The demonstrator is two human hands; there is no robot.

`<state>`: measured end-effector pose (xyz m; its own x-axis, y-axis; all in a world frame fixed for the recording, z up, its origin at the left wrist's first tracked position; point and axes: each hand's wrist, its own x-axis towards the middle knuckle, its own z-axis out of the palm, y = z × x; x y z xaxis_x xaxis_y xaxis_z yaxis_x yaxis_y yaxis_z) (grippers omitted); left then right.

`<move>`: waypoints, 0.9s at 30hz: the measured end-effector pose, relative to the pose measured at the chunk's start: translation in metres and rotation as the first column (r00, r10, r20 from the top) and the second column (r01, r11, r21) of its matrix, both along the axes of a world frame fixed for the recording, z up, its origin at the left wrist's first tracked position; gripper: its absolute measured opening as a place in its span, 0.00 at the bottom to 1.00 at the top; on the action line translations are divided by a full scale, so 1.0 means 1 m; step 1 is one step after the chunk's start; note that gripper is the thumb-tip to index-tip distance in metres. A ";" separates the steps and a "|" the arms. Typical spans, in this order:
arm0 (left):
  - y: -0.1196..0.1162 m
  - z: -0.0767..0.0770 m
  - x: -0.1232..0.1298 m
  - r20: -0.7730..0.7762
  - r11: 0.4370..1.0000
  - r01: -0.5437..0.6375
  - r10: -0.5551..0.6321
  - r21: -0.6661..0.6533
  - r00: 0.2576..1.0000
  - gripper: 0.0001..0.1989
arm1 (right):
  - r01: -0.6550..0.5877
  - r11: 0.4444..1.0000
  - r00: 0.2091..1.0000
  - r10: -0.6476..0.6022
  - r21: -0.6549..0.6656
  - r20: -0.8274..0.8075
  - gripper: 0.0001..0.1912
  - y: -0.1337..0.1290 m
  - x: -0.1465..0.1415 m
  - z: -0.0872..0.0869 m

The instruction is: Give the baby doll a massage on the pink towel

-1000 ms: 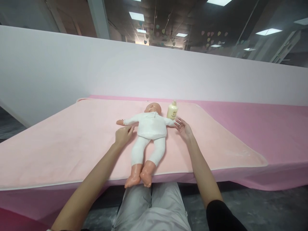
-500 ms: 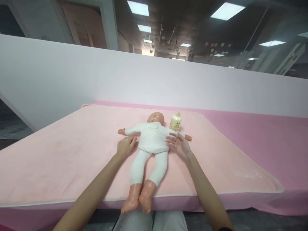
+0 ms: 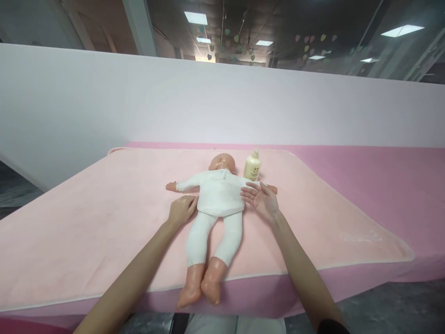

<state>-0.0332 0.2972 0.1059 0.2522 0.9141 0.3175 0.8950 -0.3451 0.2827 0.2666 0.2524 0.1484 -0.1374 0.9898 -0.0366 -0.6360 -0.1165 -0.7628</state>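
Note:
A baby doll in a white top and white leggings lies on its back on a pink blanket. Its arms are spread, its head is turned to the left, and its bare feet reach over the near edge. My left hand, curled into a loose fist, rests on the blanket against the doll's side; no object shows in it. At the doll's other side is my right hand, open, palm turned inward and fingers apart, beside the doll's torso and in front of its sleeve. A pale yellow bottle stands behind that sleeve, near the doll's head.
The blanket lies over a darker pink cover on a raised surface. A white partition runs along the back, with dark glass above it. A whitish mark shows on the blanket at the right. My legs are below the front edge.
My view has tilted down slightly, so the doll and bottle appear a little higher. Both hands keep nearly the same poses beside the doll.

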 end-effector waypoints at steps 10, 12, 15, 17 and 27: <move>0.000 0.001 0.000 0.035 0.999 0.015 -0.013 -0.046 0.999 0.21 | -0.051 0.998 0.997 0.048 0.045 0.065 0.18 0.004 0.002 -0.009; 0.001 -0.001 0.000 0.041 0.999 0.016 -0.014 -0.045 0.999 0.21 | -0.039 0.999 0.996 0.036 0.037 0.076 0.17 0.005 0.003 -0.010; 0.001 -0.001 0.000 0.049 0.999 0.026 -0.024 -0.030 0.998 0.21 | 0.000 1.000 0.997 -0.002 0.018 0.074 0.17 0.006 0.005 -0.011; 0.000 0.000 0.000 0.060 0.999 0.037 -0.036 -0.026 0.998 0.21 | 0.029 1.000 0.998 -0.029 0.009 0.064 0.16 0.006 0.005 -0.012; -0.003 0.002 0.000 0.085 0.996 0.068 -0.063 -0.054 0.994 0.21 | 0.174 0.981 0.984 -0.176 -0.080 -0.014 0.12 0.016 0.008 -0.021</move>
